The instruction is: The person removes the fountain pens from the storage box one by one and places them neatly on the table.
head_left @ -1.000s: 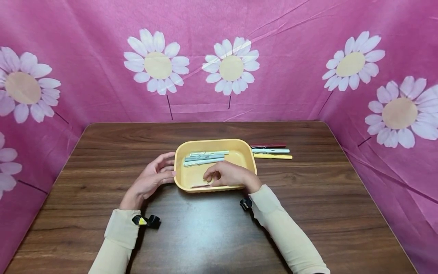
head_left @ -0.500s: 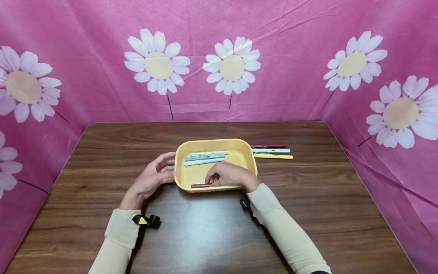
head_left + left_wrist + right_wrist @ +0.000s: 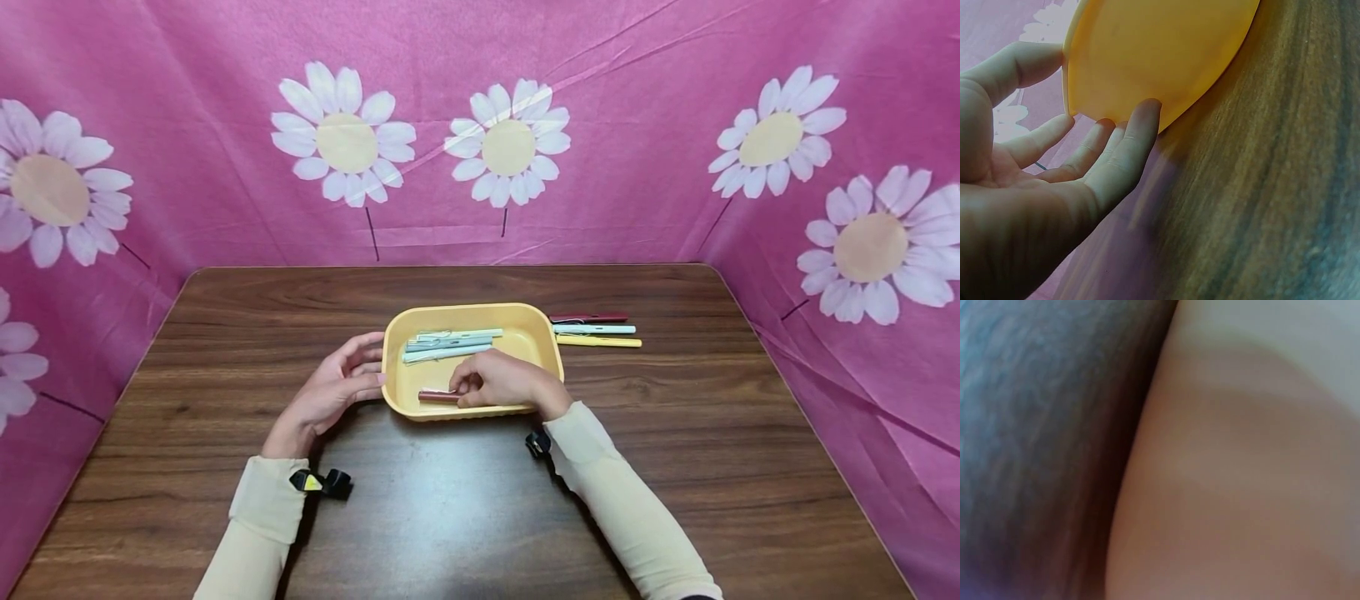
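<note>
A yellow plastic bin (image 3: 408, 385) stands on the wooden table. Inside it, along the far side, lie several pale green and blue-grey pens (image 3: 448, 354) side by side. My right hand (image 3: 506, 382) reaches into the bin and pinches a dark red pen (image 3: 437, 397) close to the near wall; the pen's right part is hidden by the fingers. At the bin's left end my left hand (image 3: 337, 383) rests its extended fingers and thumb on the wall. The left wrist view shows the thumb at the rim and the fingertips (image 3: 1145, 112) against the outer wall.
Right of the bin, three pens lie on the table: a dark red pen (image 3: 592, 318), a pale blue pen (image 3: 600, 330) and a yellow pen (image 3: 603, 342). A pink flowered cloth (image 3: 435, 225) hangs behind and beside the table. The right wrist view is mostly blurred skin.
The right hand has taken hold of the dark red pen and moved it slightly away from the bin's near wall. The left hand and the bin stay in place.
</note>
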Demonstrator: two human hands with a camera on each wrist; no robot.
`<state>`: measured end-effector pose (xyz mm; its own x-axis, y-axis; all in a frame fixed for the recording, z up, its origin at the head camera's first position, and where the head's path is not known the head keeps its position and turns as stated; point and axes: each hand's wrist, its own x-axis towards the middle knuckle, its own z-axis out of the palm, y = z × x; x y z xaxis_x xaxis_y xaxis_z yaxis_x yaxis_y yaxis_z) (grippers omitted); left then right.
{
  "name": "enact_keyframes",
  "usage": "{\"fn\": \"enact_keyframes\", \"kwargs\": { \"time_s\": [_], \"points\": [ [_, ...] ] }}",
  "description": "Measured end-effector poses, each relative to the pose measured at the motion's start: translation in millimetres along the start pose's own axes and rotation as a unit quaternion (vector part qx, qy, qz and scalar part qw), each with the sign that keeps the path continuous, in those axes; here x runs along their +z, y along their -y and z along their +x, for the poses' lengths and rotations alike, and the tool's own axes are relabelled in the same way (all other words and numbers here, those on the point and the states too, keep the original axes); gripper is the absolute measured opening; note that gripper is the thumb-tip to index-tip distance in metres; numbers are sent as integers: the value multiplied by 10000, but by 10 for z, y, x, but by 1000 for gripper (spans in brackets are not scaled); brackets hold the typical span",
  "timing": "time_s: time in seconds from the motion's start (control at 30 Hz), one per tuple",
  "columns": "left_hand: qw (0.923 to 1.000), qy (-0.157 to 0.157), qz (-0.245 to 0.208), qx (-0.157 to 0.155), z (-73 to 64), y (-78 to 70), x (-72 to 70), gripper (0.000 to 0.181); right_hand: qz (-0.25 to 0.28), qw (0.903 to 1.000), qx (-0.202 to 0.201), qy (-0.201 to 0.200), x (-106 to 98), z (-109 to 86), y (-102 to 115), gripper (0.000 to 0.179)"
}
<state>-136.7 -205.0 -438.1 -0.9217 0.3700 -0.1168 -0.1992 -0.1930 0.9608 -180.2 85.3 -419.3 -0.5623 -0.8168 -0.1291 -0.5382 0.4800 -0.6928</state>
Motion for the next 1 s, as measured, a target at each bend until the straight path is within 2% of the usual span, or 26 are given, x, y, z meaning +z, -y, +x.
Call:
{"fn": "enact_keyframes", "kwargs": {
  "time_s": [0.33, 0.5, 0.83, 1.0],
  "points": [
    [10000, -11, -19, 7, -2, 38, 12, 70, 282, 9993, -25, -243, -15, -75, -22, 14],
    [10000, -2, -12, 5, -7, 53, 11, 70, 230, 9992, -28, -314, -47, -117, -15, 14],
    [10000, -8, 25, 41, -9, 43, 3, 69, 54, 9989, -135, -452, -233, -233, 19, 11],
    [10000, 1, -3, 57, -7, 47, 12, 69, 6, 9981, -143, -598, -345, -320, 17, 16]
  ]
}}
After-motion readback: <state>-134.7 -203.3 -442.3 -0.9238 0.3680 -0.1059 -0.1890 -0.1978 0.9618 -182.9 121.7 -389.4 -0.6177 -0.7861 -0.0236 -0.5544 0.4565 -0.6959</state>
